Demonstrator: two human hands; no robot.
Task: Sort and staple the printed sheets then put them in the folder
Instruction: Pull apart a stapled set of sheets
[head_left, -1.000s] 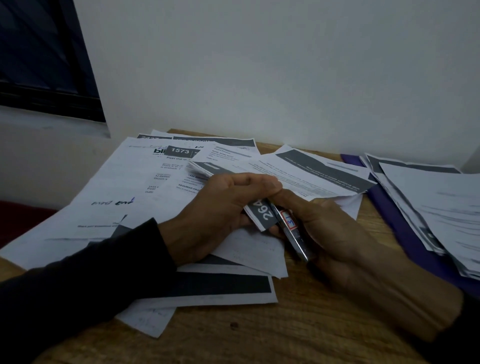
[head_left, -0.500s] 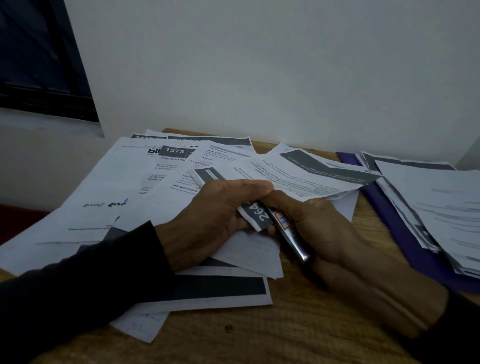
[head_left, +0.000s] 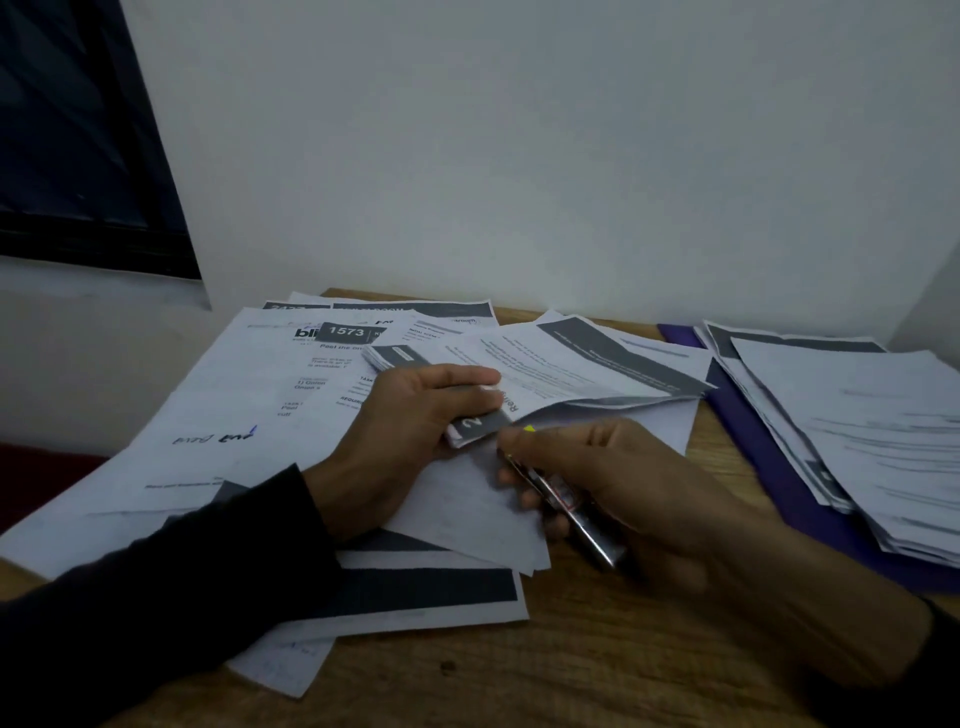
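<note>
Across the wooden tabletop (head_left: 597, 660), grained and matte brown, against a plain white wall (head_left: 519, 156). At the left edge, a wide spread of loose printed sheets (head_left: 234, 395), flat thin white paper with dark grey header bands, overlapping at angles, some overhanging the edge; too many layers to count. At the right edge, one purple folder (head_left: 769, 467), smooth and flat, lying open beneath a second pile of printed sheets (head_left: 857, 431), fanned and uneven at the edges. Near the middle, toward the back edge, a small bundle of sheets (head_left: 571, 364), top page curling upward at its right side, corner band dark grey with a white numeral.

Two hands, both in dark sleeves. Left hand (head_left: 415, 426) curled over the near corner of the bundle, thumb on top, fingers underneath, pinching it firmly. Right hand (head_left: 623, 493) just beside that corner, fingers wrapped narrowly round one stapler (head_left: 571, 512), a slim metallic bar with a small red-bordered label, tip aimed at the bundle's corner, apart from the paper by a slight gap. Whether its mouth is parted: cannot tell.
</note>
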